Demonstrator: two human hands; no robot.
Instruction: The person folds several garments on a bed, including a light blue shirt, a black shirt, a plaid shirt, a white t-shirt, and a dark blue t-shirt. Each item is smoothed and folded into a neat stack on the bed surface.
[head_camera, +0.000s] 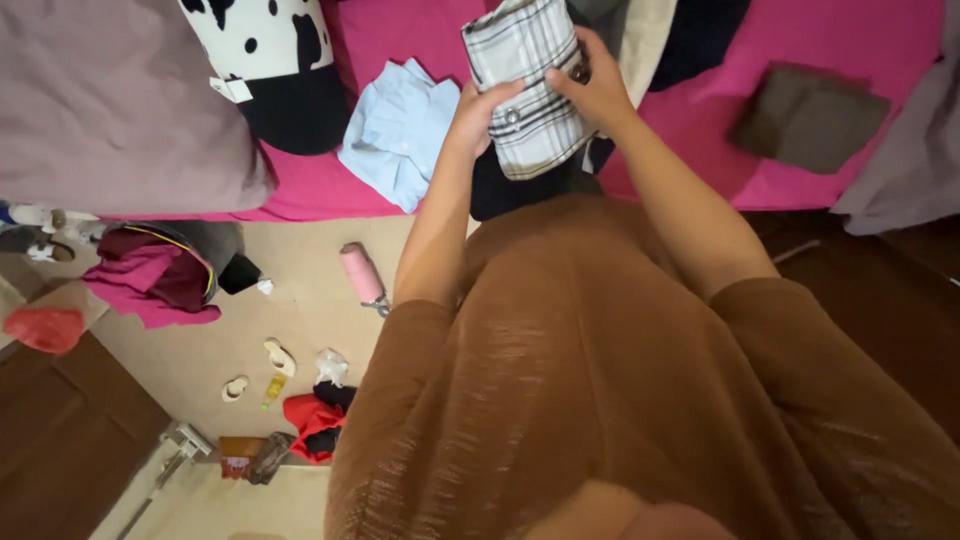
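Your left hand (478, 112) and right hand (597, 88) both grip a folded plaid garment (528, 85), white with dark checks and metal snap buttons, up near twelve o'clock in your view. Your left fingers curl over its lower left edge with the thumb pressed on the front; your right hand clamps the right edge, fingers wrapped behind. The garment hangs over a dark piece of clothing (510, 185) lying at the bed's edge just below your hands. At about nine o'clock from your left hand, a crumpled light blue shirt (398, 132) lies on the pink bedsheet (830, 30). Further toward ten o'clock sits a black-and-white spotted cushion (270, 60), beside a large mauve pillow (115, 105). At three o'clock from your right hand a folded brown cloth (808, 115) rests on the sheet. Down at seven o'clock, a pink bottle (361, 273) lies on the floor.
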